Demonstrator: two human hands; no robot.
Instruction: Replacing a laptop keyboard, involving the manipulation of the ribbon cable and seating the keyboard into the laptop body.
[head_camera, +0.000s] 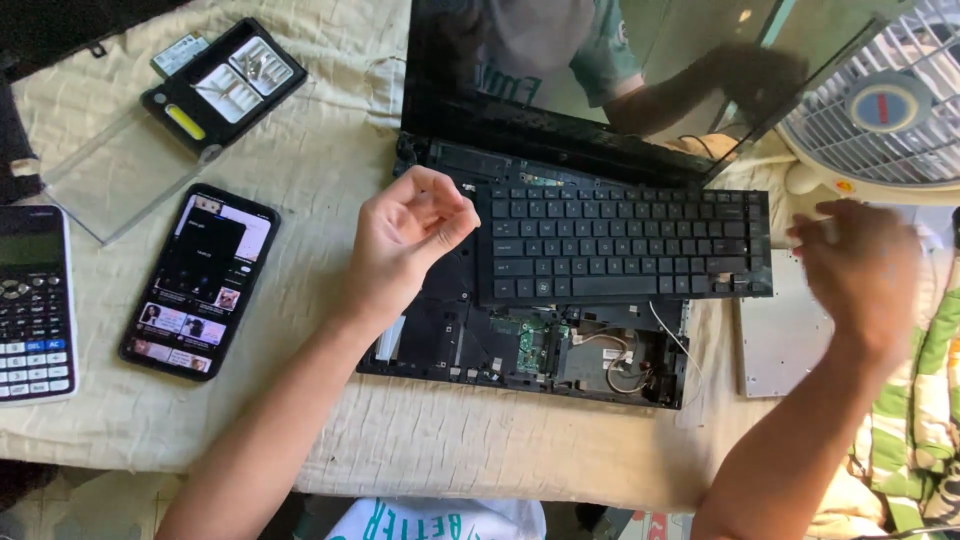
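Observation:
A black laptop with its top cover off lies open on a cream cloth, its circuit board and wires (560, 350) exposed along the near edge. The loose black keyboard (620, 240) rests askew over the base. My left hand (405, 235) hovers over the laptop's left side by the keyboard's upper left corner, fingertips pinched together; nothing shows between them. My right hand (860, 270), blurred by motion, is just past the keyboard's right end, above a silver flat panel (780, 340). Its fingers are too blurred to read.
A smartphone (200, 280) with a lit screen lies left of the laptop, and a calculator (30, 300) at the far left edge. A black compartment case (225, 85) and a clear lid (110, 175) sit at the back left. A white fan (880, 100) stands at the back right, a striped cloth (920, 400) beside it.

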